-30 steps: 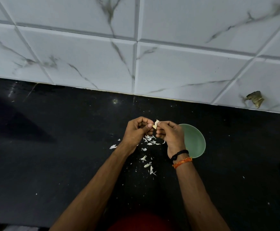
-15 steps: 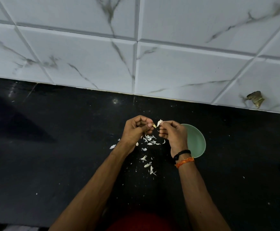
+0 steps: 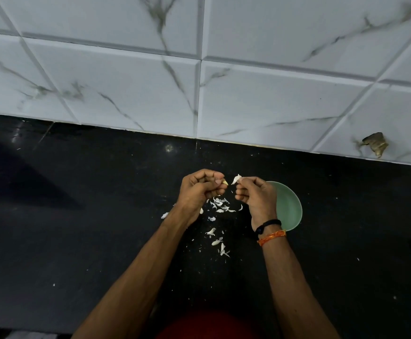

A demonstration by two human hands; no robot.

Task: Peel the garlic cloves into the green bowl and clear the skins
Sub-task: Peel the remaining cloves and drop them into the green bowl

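While the left hand (image 3: 200,189) curls its fingers (image 3: 218,183) round a clove (image 3: 225,183), whose yellowish tip pokes out past the thumb, the right hand (image 3: 256,195) pinches a white skin (image 3: 236,178) between thumb and forefinger. Clove and skin are just apart, with a small gap between them, both held above the bench (image 3: 77,216). Below the hands, loose skins (image 3: 220,206) lie scattered on the black surface, some trailing back toward the person. A green bowl (image 3: 289,206) sits on the bench just right of the right hand, partly hidden by it; what it holds cannot be seen. On the right wrist are a black band (image 3: 268,225) and an orange thread (image 3: 271,237). Marbled white tiles (image 3: 126,81) rise behind the bench.
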